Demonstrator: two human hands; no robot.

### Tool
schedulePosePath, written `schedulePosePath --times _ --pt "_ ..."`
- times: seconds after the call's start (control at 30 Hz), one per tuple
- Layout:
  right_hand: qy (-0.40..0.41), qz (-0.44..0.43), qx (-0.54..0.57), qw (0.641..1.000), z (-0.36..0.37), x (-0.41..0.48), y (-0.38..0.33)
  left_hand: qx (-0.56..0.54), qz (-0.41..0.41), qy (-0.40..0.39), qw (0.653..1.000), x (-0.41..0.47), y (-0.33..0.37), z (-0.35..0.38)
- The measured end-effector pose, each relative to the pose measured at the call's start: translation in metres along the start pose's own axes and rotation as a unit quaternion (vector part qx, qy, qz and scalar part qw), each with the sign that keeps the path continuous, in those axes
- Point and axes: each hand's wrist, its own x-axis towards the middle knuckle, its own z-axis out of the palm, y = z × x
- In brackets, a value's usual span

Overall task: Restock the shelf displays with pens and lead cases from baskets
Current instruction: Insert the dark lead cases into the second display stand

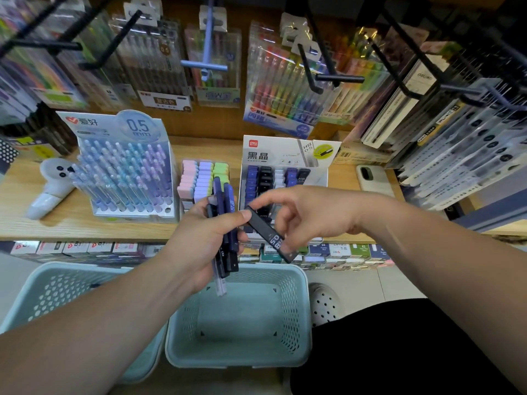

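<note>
My left hand [204,238] grips a bundle of lead cases [226,223], dark blue, black and one clear, standing upright above a basket. My right hand [302,215] pinches one black lead case [269,233] marked HB 0.5, tilted, its upper end touching my left thumb. Just behind my hands on the wooden shelf [71,220] stands the lead case display box [285,166] with rows of blue, black and white cases. To its left stands the pen display [128,172] full of pastel 0.5 mm pens.
Two pale blue perforated baskets [251,323] [57,292] sit on the floor below the shelf edge. A tray of pastel erasers [202,178] sits between the displays. A white controller [51,183] and a phone [370,178] lie on the shelf. Black hooks with hanging pen packs [282,81] project overhead.
</note>
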Motion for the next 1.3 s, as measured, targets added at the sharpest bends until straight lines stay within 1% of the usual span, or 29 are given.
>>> schedulePosePath --times 0.13,0.2,0.23,0.3,0.37,0.4,0.47,0.53,0.57,0.63,0.7,0.77,0.8,0.83,0.87,0.9,0.93,0.97,1.0,1.03,1.07,1.13,1.23,1.3 --pt "0.005 -0.052 0.012 0.999 0.011 0.008 -0.009 -0.01 0.005 0.006 1.0 0.001 0.001 0.001" --pt "0.028 -0.055 0.02 0.998 0.004 0.005 -0.009 -0.008 0.009 0.013 1.0 0.0 0.002 0.001" --pt "0.053 -0.051 0.033 0.997 -0.001 0.003 -0.007 -0.005 0.009 0.017 1.0 0.0 0.003 0.001" --pt "0.134 -0.036 0.087 0.986 -0.013 -0.001 0.002 -0.003 0.006 0.024 1.0 -0.001 0.003 0.001" --pt "0.243 -0.021 0.159 0.957 -0.024 -0.004 0.015 -0.002 0.003 0.025 1.0 -0.001 0.003 0.0" --pt "0.298 -0.013 0.177 0.938 -0.029 -0.004 0.021 0.0 0.003 0.025 1.0 -0.001 0.002 -0.001" --pt "0.385 0.008 0.146 0.911 -0.038 -0.003 0.036 0.003 0.003 0.024 1.0 -0.001 0.002 -0.001" --pt "0.422 0.039 0.096 0.9 -0.045 -0.002 0.05 0.003 0.002 0.022 1.0 0.0 0.001 0.0" --pt "0.429 0.058 0.086 0.897 -0.048 -0.003 0.056 0.003 0.001 0.022 1.0 0.0 0.001 0.0" --pt "0.429 0.088 0.104 0.893 -0.054 -0.005 0.064 0.001 -0.001 0.023 1.0 0.0 0.001 0.001" --pt "0.416 0.098 0.181 0.886 -0.058 -0.009 0.069 -0.001 -0.003 0.024 1.0 0.001 0.001 0.002" --pt "0.385 0.097 0.265 0.879 -0.059 -0.012 0.07 -0.002 -0.006 0.024 1.0 0.001 0.001 0.002" --pt "0.366 0.104 0.284 0.88 -0.059 -0.012 0.071 -0.002 -0.007 0.023 1.0 0.002 0.0 0.002" --pt "0.347 0.116 0.279 0.888 -0.057 -0.011 0.073 -0.001 -0.007 0.023 1.0 0.002 0.0 0.001" --pt "0.332 0.133 0.24 0.903 -0.055 -0.008 0.076 -0.001 -0.007 0.023 1.0 0.002 -0.001 0.002" --pt "0.32 0.156 0.149 0.923 -0.053 -0.005 0.079 -0.001 -0.007 0.022 1.0 0.003 -0.001 0.002" --pt "0.304 0.179 0.026 0.935 -0.052 -0.004 0.08 -0.001 -0.008 0.022 1.0 0.003 -0.002 0.002" --pt "0.28 0.195 -0.083 0.936 -0.051 -0.002 0.079 -0.001 -0.008 0.022 1.0 0.003 -0.002 0.003" --pt "0.263 0.202 -0.158 0.93 -0.05 -0.001 0.076 -0.002 -0.009 0.021 1.0 0.003 -0.002 0.003" --pt "0.251 0.205 -0.192 0.926 -0.05 0.0 0.075 -0.003 -0.011 0.02 1.0 0.004 -0.002 0.004" --pt "0.249 0.203 -0.196 0.927 -0.05 0.0 0.073 -0.002 -0.012 0.019 1.0 0.004 -0.003 0.004" --pt "0.271 0.184 -0.174 0.929 -0.052 0.0 0.072 0.001 -0.012 0.019 1.0 0.004 -0.003 0.004" --pt "0.312 0.134 -0.139 0.93 -0.055 -0.002 0.076 0.005 -0.017 0.018 1.0 0.006 -0.003 0.003" --pt "0.328 0.095 -0.094 0.935 -0.054 -0.002 0.076 0.003 -0.024 0.014 1.0 0.006 -0.003 0.003"
